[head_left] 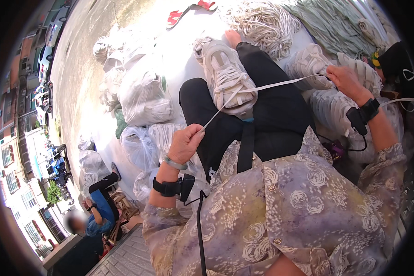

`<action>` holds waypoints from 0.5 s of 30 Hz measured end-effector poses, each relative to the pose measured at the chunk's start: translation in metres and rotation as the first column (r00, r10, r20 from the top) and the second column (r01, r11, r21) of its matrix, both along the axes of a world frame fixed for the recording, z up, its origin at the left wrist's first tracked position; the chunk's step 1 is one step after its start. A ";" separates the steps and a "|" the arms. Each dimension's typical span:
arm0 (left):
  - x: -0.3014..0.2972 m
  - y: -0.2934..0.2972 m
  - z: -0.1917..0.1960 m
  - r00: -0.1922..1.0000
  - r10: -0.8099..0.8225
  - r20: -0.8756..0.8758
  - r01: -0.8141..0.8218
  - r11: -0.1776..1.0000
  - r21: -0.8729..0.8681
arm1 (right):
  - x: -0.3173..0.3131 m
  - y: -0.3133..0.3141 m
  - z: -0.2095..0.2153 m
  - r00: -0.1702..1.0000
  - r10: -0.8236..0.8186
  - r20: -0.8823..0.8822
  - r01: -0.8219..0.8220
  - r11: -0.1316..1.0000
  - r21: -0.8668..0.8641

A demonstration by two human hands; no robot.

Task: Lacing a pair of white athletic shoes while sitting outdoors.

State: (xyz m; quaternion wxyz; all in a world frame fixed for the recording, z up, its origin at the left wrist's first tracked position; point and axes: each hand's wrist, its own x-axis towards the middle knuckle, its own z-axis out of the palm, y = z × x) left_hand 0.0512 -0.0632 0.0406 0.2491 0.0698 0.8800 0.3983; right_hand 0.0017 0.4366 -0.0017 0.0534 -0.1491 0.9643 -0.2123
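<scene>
Outdoors in the sunlight, a white surface [188,50] carries filled plastic bags [145,101] along its left edge and a heap of pale cords [269,27] toward its far edge. The pale shoe [227,76] lies over the lap, between the hands, apart from the fingers. Left hand [185,145] and right hand [347,83] each pinch a taut strand of its lace [285,83].
</scene>
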 end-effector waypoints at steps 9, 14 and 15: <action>-0.038 -0.061 0.017 0.894 -0.061 -0.443 -0.141 0.902 -0.409 | -0.062 0.005 0.007 0.995 -0.092 0.026 0.095 0.941 -0.324; -0.017 -0.076 -0.013 0.994 -0.016 -0.108 -0.065 0.711 -0.700 | -0.041 -0.022 -0.018 0.984 -0.038 0.173 0.093 0.942 -0.322; -0.012 -0.076 -0.018 0.994 -0.012 -0.106 -0.067 0.704 -0.707 | -0.034 -0.038 -0.022 0.976 -0.031 0.214 0.115 0.913 -0.393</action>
